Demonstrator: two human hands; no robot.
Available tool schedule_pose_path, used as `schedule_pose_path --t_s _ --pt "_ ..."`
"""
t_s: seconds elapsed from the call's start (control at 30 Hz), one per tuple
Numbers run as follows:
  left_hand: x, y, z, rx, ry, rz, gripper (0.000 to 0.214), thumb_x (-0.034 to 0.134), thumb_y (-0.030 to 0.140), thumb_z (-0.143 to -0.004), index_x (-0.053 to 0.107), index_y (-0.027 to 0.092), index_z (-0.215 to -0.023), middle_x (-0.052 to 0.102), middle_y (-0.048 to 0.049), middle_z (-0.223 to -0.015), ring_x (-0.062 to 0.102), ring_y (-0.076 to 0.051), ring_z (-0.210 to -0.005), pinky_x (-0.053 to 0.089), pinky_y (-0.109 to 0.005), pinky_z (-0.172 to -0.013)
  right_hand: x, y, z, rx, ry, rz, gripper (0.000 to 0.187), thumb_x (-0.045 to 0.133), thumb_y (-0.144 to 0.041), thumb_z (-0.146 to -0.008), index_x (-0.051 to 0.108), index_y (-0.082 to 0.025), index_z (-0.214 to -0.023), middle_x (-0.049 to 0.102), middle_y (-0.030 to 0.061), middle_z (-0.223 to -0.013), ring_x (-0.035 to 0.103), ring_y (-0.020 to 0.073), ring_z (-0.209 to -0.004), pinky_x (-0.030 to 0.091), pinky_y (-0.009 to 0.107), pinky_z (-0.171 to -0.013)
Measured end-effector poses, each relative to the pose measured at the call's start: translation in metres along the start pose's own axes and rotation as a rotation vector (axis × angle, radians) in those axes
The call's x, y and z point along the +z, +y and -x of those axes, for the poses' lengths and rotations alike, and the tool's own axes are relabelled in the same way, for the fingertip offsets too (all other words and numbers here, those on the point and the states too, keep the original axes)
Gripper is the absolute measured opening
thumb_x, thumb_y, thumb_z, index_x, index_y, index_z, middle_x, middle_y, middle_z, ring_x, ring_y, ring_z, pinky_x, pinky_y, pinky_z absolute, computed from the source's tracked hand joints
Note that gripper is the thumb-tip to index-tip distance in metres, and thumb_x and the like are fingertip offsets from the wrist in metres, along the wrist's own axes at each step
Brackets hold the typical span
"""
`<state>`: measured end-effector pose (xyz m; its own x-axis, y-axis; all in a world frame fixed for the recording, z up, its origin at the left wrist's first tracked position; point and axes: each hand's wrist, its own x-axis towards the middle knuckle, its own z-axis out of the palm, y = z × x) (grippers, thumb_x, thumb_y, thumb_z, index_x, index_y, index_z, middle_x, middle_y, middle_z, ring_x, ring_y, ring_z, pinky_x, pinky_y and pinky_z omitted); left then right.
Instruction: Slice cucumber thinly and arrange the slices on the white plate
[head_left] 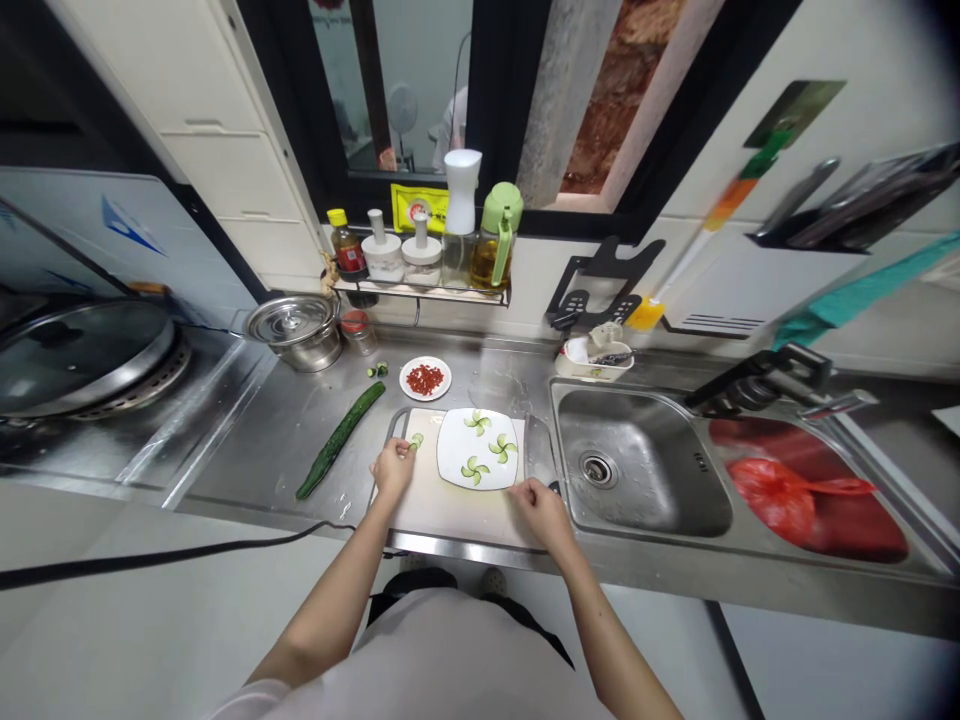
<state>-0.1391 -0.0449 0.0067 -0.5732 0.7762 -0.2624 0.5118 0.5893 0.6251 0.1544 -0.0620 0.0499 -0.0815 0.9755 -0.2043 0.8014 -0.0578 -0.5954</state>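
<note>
My left hand (394,466) is at the left side of the cutting board (424,505), its fingers pinched at a few cucumber slices (417,439). Right of it, a white square plate (457,437) lies on the board with three pinwheels of cucumber slices (474,470) on it. My right hand (541,508) is closed beside the plate's lower right corner; whether its fingertips hold anything is too small to tell. A long cucumber (341,440) lies on the counter to the left. Behind the board stands a small plate (404,384) of red bits (425,379).
A steel sink (645,460) adjoins the board on the right, with a red plastic bag (772,500) beyond. At the back left are a lidded pot (300,335) and a jar (358,332). Condiments, including an oil bottle (495,245), line a wall shelf (420,291). A pan (82,350) sits far left.
</note>
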Motion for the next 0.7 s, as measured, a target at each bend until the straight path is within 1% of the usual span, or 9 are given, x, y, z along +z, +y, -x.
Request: schedule_pose_path --t_s 0.07,0.13,0.2,0.27,0.37,0.47,0.53,0.6,0.7 --pt "0.000 -0.004 -0.002 -0.050 -0.036 0.177 0.020 0.065 0.038 -0.078 0.064 0.022 -0.090 0.072 0.0002 -0.084 0.065 -0.016 -0.084 0.044 -0.028 -0.080 0.000 -0.002 -0.001 -0.004 -0.001 -0.012 0.024 0.049 -0.039 -0.086 0.057 -0.022 -0.070 0.059 0.0003 -0.062 0.053 0.0149 -0.059 0.031 0.023 -0.056" --pt "-0.001 -0.006 -0.003 -0.079 -0.108 0.395 0.026 0.071 0.039 -0.072 0.066 0.019 -0.088 0.072 -0.0016 -0.081 0.066 -0.015 -0.079 0.047 -0.026 -0.075 0.000 -0.007 -0.003 -0.018 -0.004 -0.024 0.026 0.049 -0.040 -0.086 0.057 -0.022 -0.070 0.058 0.0000 -0.061 0.052 0.0152 -0.059 0.031 0.023 -0.056" --pt "-0.002 -0.003 -0.002 -0.079 -0.187 0.587 0.032 0.076 0.039 -0.066 0.067 0.015 -0.086 0.072 -0.0045 -0.079 0.067 -0.015 -0.076 0.050 -0.027 -0.074 -0.001 -0.014 -0.007 -0.039 -0.008 -0.037 0.027 0.049 -0.042 -0.086 0.056 -0.022 -0.070 0.057 -0.0004 -0.060 0.052 0.0154 -0.059 0.031 0.023 -0.056" --pt "-0.005 0.002 0.001 -0.041 -0.244 0.697 0.038 0.080 0.040 -0.060 0.069 0.014 -0.085 0.073 -0.0073 -0.082 0.068 -0.016 -0.078 0.052 -0.029 -0.077 -0.001 -0.026 -0.010 -0.062 -0.011 -0.060 0.026 0.049 -0.042 -0.086 0.057 -0.022 -0.071 0.057 -0.0007 -0.060 0.052 0.0153 -0.059 0.031 0.023 -0.056" --pt "-0.011 0.014 0.010 0.068 -0.311 0.752 0.043 0.082 0.044 -0.056 0.070 0.015 -0.085 0.074 -0.0085 -0.089 0.068 -0.018 -0.085 0.052 -0.031 -0.083 -0.001 -0.049 -0.015 -0.133 -0.007 -0.112 0.024 0.050 -0.041 -0.086 0.059 -0.021 -0.074 0.055 -0.0013 -0.061 0.052 0.0150 -0.060 0.032 0.023 -0.057" --pt "-0.021 0.027 0.021 0.173 -0.401 0.774 0.043 0.082 0.046 -0.057 0.071 0.016 -0.085 0.074 -0.0076 -0.091 0.067 -0.018 -0.086 0.052 -0.032 -0.085 0.000 -0.075 -0.017 -0.209 -0.077 -0.205 0.021 0.049 -0.036 -0.087 0.063 -0.021 -0.084 0.058 -0.0014 -0.065 0.053 0.0144 -0.063 0.036 0.022 -0.061" --pt "-0.028 0.035 0.028 0.230 -0.447 0.759 0.042 0.081 0.047 -0.059 0.071 0.016 -0.086 0.074 -0.0074 -0.090 0.067 -0.019 -0.086 0.052 -0.032 -0.084 0.000 -0.089 -0.017 -0.247 -0.125 -0.258 0.023 0.048 -0.037 -0.088 0.064 -0.020 -0.092 0.060 -0.0012 -0.069 0.054 0.0143 -0.065 0.039 0.023 -0.064" --pt "-0.033 0.041 0.035 0.271 -0.475 0.724 0.041 0.079 0.047 -0.062 0.072 0.016 -0.088 0.073 -0.0071 -0.088 0.066 -0.019 -0.085 0.052 -0.032 -0.083 0.000 -0.100 -0.017 -0.299 -0.140 -0.308 0.024 0.048 -0.037 -0.088 0.063 -0.020 -0.096 0.063 -0.0002 -0.076 0.056 0.0144 -0.070 0.041 0.023 -0.067" --pt "-0.037 0.047 0.043 0.303 -0.509 0.697 0.040 0.078 0.046 -0.064 0.071 0.016 -0.090 0.071 -0.0063 -0.086 0.065 -0.018 -0.083 0.051 -0.031 -0.081 0.002 -0.106 -0.016 -0.324 -0.133 -0.347 0.021 0.048 -0.034 -0.088 0.062 -0.020 -0.093 0.065 0.0009 -0.082 0.057 0.0142 -0.074 0.042 0.024 -0.069"
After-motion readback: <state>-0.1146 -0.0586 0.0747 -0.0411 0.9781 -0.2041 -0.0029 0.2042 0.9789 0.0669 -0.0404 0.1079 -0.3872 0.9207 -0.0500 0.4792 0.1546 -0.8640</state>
